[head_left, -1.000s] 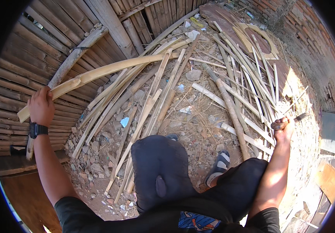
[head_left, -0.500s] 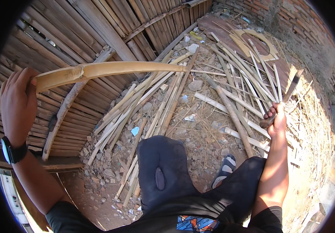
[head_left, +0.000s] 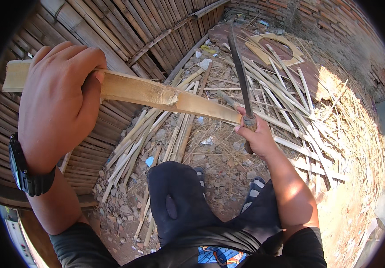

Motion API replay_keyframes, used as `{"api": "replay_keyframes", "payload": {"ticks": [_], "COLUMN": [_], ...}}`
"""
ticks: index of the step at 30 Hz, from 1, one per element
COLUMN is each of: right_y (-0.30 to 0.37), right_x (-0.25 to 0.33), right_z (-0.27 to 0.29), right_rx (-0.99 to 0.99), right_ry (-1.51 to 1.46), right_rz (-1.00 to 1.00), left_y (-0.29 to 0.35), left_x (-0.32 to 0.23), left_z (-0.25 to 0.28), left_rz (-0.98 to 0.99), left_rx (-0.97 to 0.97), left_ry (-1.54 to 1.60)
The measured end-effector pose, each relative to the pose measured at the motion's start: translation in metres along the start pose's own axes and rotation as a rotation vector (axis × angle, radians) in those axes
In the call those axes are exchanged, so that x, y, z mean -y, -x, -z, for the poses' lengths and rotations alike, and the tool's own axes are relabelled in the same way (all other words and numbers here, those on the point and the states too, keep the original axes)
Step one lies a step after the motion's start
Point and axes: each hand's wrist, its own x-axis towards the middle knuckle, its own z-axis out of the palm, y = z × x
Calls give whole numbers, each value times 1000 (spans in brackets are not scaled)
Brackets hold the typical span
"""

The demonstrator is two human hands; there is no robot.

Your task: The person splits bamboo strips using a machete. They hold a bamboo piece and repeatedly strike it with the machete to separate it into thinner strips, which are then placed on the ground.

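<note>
My left hand (head_left: 60,102), with a dark watch at its wrist, is closed around a split bamboo strip (head_left: 134,89) close to its left end. The pale strip is broad, with a rough node midway, and slants down to the right. Its narrow far end meets my right hand (head_left: 260,137), but I cannot tell whether those fingers grip it too. That hand is wrapped round the wooden handle of a machete (head_left: 239,67), whose long dark blade points up and away from me.
Several thin bamboo strips (head_left: 286,98) lie crisscrossed on the straw at right; another pile (head_left: 134,143) lies at left over rubble. A bamboo-slat wall (head_left: 107,27) rises at left, a brick wall (head_left: 335,27) at far right. A board with a round hole (head_left: 264,47) lies behind.
The machete has swung inward from the right to the strip's far end, its blade now upright. My left hand has come up and right with the strip, which now slopes down toward my right hand.
</note>
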Motion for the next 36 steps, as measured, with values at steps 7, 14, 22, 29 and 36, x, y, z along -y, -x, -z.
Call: {"api": "replay_keyframes", "payload": {"ticks": [7,14,22,29,36], "right_y": [-5,0,5,-10,-22], "right_x": [4,16,10,-28,-18], "right_z": [-2,33,96,119,83], "right_rx": [101,29,-545,-890,-637], "right_ry": [-79,39,36,-433,-830], "right_rz": [160,46,-13,-119,-111], "left_y": [-15,-24,89,168,210], "left_x": [-23,-25,14,-24,-68], "left_z": [17,7,-87,-184,-246], "left_rz": [-93,-98,313,805,892], "left_rx": [41,0,44,37,-15], "left_ry": [17,59,282,888,1036]}}
